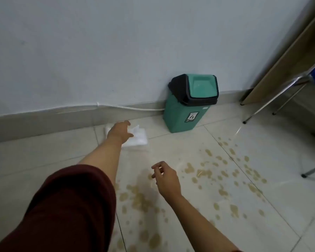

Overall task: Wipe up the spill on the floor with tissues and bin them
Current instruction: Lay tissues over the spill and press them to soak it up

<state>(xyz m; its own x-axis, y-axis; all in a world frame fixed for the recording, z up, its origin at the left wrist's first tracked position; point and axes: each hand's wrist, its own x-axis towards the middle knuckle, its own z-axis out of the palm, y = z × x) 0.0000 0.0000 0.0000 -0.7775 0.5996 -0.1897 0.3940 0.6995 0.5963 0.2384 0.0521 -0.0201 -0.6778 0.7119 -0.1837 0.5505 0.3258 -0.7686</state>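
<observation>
Dark maroon sleeve (pixel 76 200) on the left upper arm, both forearms bare.

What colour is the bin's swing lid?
Teal green swing lid, set in a black frame; head view shows it.

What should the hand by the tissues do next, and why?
Probably pull one tissue from the pack. The left hand is already on it, the brown spill is not wiped yet, and the right hand hangs over the floor holding nothing.
</observation>
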